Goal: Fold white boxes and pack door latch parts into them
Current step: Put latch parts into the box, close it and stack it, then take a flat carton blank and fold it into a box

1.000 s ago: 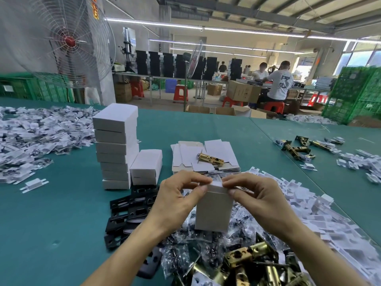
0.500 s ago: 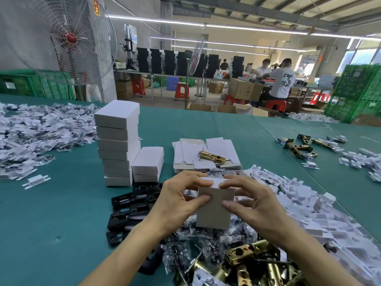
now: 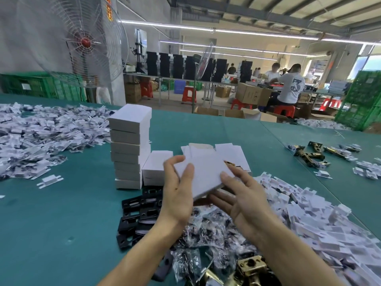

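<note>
**Fig. 1. Closed white box held between both hands over the packing table**

From my remote seat, the head view shows the white box [image 3: 204, 174] in mid-air, tilted, with its broad face up and its flaps shut. The left hand [image 3: 177, 190] takes its left corner, thumb on the upper face and fingers [image 3: 175, 162] behind the edge. The right hand [image 3: 242, 196] takes the near right corner, thumb on top and fingers beneath. Both hands are clamped on the box, one on each side of it and apart from each other. Motion blur softens the fingertips, so I cannot tell their exact contact.

Behind the box, on the green table [image 3: 51, 223], lies a sheaf of flat box blanks [image 3: 231, 151]. A brass latch [image 3: 229, 163] on them shows only partly past the box. To the left stands a stack of finished boxes [image 3: 129, 145], with a single box [image 3: 154, 168] touching its base.

Below the hands lie black plates [image 3: 142, 207] and clear bagged parts [image 3: 206, 230]. Brass latch bodies [image 3: 251, 265] lie at the lower edge. Heaps of white card inserts [image 3: 309, 213] spread along the right side. A second heap [image 3: 41, 137] lies at far left. More latches [image 3: 311, 153] lie well apart at right. A fan [image 3: 86, 42] stands beyond the table.
</note>
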Motion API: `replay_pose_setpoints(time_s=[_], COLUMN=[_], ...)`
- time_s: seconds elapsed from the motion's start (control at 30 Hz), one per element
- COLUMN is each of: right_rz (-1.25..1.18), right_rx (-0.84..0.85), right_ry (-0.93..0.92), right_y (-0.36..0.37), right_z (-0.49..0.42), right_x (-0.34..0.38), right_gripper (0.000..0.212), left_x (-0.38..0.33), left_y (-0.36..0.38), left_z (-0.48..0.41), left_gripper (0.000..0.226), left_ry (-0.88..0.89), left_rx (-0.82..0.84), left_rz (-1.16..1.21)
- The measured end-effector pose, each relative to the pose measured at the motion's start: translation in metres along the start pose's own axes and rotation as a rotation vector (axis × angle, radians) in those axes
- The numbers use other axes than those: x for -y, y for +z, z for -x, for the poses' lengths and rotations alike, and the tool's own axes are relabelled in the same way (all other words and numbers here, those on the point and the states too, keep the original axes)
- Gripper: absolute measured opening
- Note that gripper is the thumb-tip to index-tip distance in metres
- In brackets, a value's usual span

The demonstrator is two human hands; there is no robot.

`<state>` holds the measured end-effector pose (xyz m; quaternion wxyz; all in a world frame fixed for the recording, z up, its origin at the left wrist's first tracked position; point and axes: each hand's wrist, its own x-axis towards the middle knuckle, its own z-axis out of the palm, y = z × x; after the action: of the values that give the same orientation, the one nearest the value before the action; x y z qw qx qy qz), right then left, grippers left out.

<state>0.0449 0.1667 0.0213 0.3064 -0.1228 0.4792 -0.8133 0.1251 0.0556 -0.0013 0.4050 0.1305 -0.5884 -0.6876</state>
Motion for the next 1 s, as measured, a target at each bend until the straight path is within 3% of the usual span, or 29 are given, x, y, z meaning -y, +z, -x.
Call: replay_pose_setpoints(time_s=[0.13, 0.2, 0.3, 0.37, 0.47, 0.57, 0.73, 0.87, 1.0], right_rz=[-0.055, -0.039, 0.035, 0.133, 0.231, 0.469, 0.723, 1.131, 1.400], right_rx=[-0.078, -0.105, -0.096, -0.065, 0.068, 0.110, -0.009, -0.151, -0.167], right_ry=[0.056, 0.074, 0.064, 0.030, -0.035, -0.060, 0.011, -0.139, -0.260], right_y=[0.025, 0.025, 0.017, 0.016, 0.020, 0.019, -0.012, -0.037, -0.048], right_z=[-0.002, -0.005, -0.015, -0.026, -0.047, -0.070, -0.098, -0.111, -0.128], right_x=[-0.024, -0.027, -0.021, -0.012, -0.001, 0.001, 0.000, 0.005, 0.009], right_gripper=[0.037, 0.037, 0.036, 0.036, 0.041, 0.044, 0.019, 0.020, 0.028], left_x=[-0.005, -0.005, -0.004, -0.001, 0.005, 0.009, 0.025, 0.039, 0.044], left_y=[-0.009, -0.012, -0.019, -0.023, -0.023, -0.023, -0.026, -0.022, -0.018], left_z=[-0.008, -0.009, -0.016, -0.020, -0.034, -0.058, -0.078, -0.079, -0.078], left_gripper=[0.016, 0.022, 0.039, 0.029, 0.009, 0.018, 0.036, 0.049, 0.058], left_ry=[0.138, 0.057, -0.224, -0.364, -0.379, -0.285, -0.321, -0.264, -0.216], left_rx=[-0.160, -0.128, 0.000, 0.039, -0.112, -0.313, -0.503, -0.628, -0.752], left_rz=[-0.148, -0.262, -0.422, -0.340, -0.073, 0.041, 0.128, 0.183, 0.303])
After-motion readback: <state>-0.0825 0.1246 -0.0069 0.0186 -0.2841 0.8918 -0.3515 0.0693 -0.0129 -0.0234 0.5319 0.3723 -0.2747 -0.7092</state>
